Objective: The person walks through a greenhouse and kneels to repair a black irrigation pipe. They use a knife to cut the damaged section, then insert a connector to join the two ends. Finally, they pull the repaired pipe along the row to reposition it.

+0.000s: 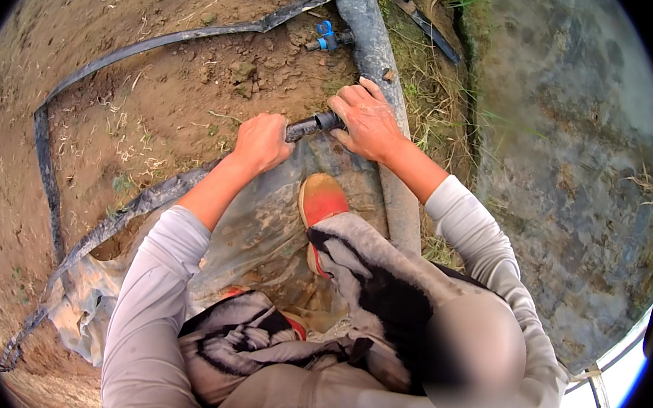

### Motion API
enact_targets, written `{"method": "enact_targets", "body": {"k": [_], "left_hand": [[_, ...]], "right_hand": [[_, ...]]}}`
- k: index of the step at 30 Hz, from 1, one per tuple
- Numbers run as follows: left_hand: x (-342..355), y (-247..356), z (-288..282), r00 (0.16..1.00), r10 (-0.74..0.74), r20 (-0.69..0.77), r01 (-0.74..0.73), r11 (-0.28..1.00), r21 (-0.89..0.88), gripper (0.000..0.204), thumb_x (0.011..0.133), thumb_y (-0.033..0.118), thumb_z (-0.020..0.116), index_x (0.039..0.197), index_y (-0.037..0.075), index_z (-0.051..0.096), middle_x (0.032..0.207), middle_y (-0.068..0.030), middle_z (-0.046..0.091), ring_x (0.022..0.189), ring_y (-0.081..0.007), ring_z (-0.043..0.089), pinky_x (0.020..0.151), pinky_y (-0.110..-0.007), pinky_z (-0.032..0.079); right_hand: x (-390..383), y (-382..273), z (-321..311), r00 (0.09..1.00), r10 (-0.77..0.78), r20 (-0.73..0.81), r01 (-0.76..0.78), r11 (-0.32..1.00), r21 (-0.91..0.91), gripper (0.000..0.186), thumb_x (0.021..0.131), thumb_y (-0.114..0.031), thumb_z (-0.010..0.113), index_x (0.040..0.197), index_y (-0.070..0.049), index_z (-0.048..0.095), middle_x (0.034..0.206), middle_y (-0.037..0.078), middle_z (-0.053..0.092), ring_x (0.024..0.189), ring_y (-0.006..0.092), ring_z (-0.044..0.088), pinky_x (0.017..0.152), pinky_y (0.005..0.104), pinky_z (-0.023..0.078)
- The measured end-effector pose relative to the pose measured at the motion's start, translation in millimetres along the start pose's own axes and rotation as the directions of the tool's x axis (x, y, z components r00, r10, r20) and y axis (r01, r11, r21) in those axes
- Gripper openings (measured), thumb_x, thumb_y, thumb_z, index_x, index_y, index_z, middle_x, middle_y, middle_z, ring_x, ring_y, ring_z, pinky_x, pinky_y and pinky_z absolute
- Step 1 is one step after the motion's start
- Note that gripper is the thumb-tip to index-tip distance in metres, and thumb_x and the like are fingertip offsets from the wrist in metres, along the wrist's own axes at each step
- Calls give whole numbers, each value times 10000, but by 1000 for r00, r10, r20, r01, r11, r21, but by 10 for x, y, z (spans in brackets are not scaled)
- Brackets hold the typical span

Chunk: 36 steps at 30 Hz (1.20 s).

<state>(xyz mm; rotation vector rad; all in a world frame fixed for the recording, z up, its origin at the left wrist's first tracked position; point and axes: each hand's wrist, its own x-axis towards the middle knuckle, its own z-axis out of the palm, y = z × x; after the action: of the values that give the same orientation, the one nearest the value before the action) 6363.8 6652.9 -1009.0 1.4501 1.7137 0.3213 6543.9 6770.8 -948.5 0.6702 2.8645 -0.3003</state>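
Observation:
My left hand [260, 142] grips the end of a flat black drip tape [140, 202] that runs back to the lower left over the soil. My right hand [369, 121] holds a small black connector [324, 120] where that tape meets a thick grey main pipe [378, 53]. The two hands are close together at the joint. Further up the pipe sits a blue valve fitting [327, 37] with another black tape [162, 38] leading off to the left.
My red shoe [320, 202] stands on a muddy clear plastic sheet [262, 229] below the hands. Bare brown soil lies to the left. Grass edges the pipe, and a grey muddy water channel [571, 163] fills the right.

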Motion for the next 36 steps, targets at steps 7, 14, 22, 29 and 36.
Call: {"method": "enact_targets", "body": {"k": [7,14,22,29,36], "left_hand": [[-14,-62,124,996,19,-90,-23,999,-47,305,665,245,730,799,-13,639,703,-230,625,717,-402,626,671,-468,498],[9,76,164,973,97,-209,-122,987,-108,354,686,223,722,970,23,655,730,-222,631,721,-398,623,670,-457,499],[17,75,250,937,144,-318,-192,973,-127,360,680,205,736,963,-2,657,784,-216,645,735,-388,630,663,-423,511],[8,81,256,913,177,-368,-229,968,-104,377,647,175,754,963,-2,649,826,-204,652,747,-373,634,658,-409,514],[-15,70,314,878,207,-432,-264,962,-76,373,619,148,765,933,11,618,826,-175,651,737,-352,632,650,-401,512]], "right_hand": [[28,114,-30,1000,10,-29,-3,973,229,391,620,-223,770,937,-63,609,914,78,573,970,278,539,983,415,336],[-51,177,-97,997,-9,-81,32,959,281,408,600,-214,769,942,-61,610,928,77,574,990,288,536,964,406,344],[-49,204,-52,997,-11,-82,34,959,280,391,609,-205,759,938,-56,609,935,85,574,987,290,534,953,402,349],[-34,193,-44,999,6,-52,10,953,301,383,619,-208,756,939,-53,614,937,89,578,985,294,533,948,406,351],[-18,201,-14,998,2,-57,14,959,282,391,606,-202,759,936,-51,613,927,92,574,990,302,530,952,410,354]]}}
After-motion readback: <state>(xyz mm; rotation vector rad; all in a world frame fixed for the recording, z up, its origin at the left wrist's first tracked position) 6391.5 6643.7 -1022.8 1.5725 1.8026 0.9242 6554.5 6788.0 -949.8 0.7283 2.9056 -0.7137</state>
